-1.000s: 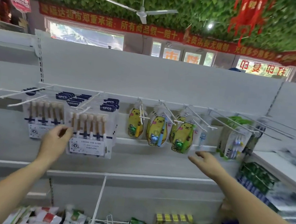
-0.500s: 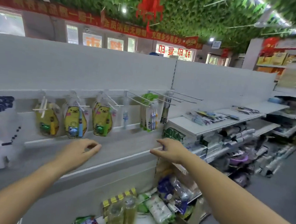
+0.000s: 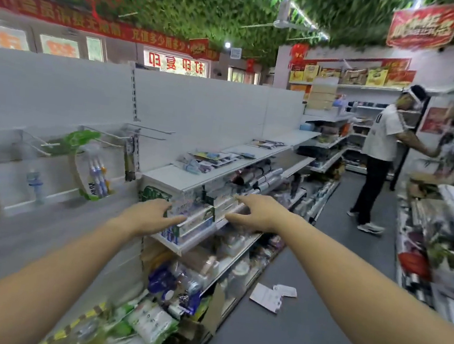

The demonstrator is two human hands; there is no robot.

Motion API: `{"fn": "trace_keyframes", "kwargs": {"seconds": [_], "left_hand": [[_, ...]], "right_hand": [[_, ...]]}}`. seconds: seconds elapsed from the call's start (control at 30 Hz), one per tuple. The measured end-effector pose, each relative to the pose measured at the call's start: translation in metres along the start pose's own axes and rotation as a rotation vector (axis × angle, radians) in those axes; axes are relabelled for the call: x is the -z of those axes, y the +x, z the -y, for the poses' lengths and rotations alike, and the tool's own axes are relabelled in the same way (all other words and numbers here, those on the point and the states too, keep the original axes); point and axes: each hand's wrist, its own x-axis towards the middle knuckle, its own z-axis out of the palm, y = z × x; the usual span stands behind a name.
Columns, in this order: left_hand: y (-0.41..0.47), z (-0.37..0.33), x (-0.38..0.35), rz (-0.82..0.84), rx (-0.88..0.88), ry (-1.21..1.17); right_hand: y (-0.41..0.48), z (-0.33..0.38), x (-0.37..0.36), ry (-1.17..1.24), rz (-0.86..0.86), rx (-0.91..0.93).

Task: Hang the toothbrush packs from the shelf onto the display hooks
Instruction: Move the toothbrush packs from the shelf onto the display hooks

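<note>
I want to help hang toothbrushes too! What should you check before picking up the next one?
1. Hands free: the left hand and right hand are open and hold nothing. Ok.
2. Packs left: flat packs lie on the top shelf. Ok.
3. Free hooks: bare hooks stick out from the wall. Ok.
4. Hands at the packs: both are at the boxes one shelf lower. Not ok.
5. Hanging holes in the packs: too blurred. Cannot tell.
6. Room to move: a person stands far down the aisle. Ok.
</note>
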Motion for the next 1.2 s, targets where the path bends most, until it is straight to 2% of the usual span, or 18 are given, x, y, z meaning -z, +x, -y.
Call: {"fn": "trace_keyframes", "kwargs": {"seconds": [0.23, 0.43, 0.6, 0.9, 1.2], "left_hand": [[0.089, -0.070, -0.022, 0.137, -0.048, 0.052], [0.171, -0.108, -0.038, 0.090, -0.102, 0.065], [0.259, -0.123, -0.056, 0.040, -0.121, 0.013], [0.416, -0.117, -0.065, 0.049, -0.108, -0.021], [0.557, -0.163, -0.081, 0.022, -0.084, -0.057]], "right_hand": [[-0.003, -0.086, 0.001, 0.009, -0.012, -0.117], [0.034, -0.146, -0.012, 0.000, 0.024, -0.171], [0.099, -0.194, -0.017, -0.013, 0.031, -0.193], [0.228, -0.284, -0.007, -0.001, 0.021, -0.211], [0.324, -0.404, 0.002, -0.012, 0.009, -0.197]]}}
